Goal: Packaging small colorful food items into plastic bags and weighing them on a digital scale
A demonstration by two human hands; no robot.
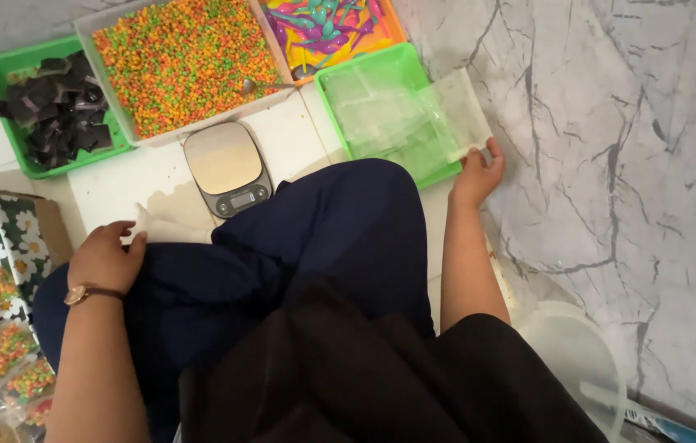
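Dark blue cloth over the person's knee (315,238) fills the near view, and the left hand (106,256) rests on it, loosely curled and holding nothing. Farther out, the right hand (477,171) pinches one clear plastic bag (454,115) at the edge of the green plastic tray (368,70). I judge this as picking a bag; next it needs lifting free of the pile.

Evenly lit, bright and soft, no hard shadows anywhere. Faint shade only beneath the dark-clothed knee (340,230) and along the tray edges. Mild sheen on the steel scale (226,166) plate and on the clear bags (413,115). Slightly soft overall, with light motion blur at the right hand (476,174). Wide-angle stretching toward the corners, detail smeared at bottom left
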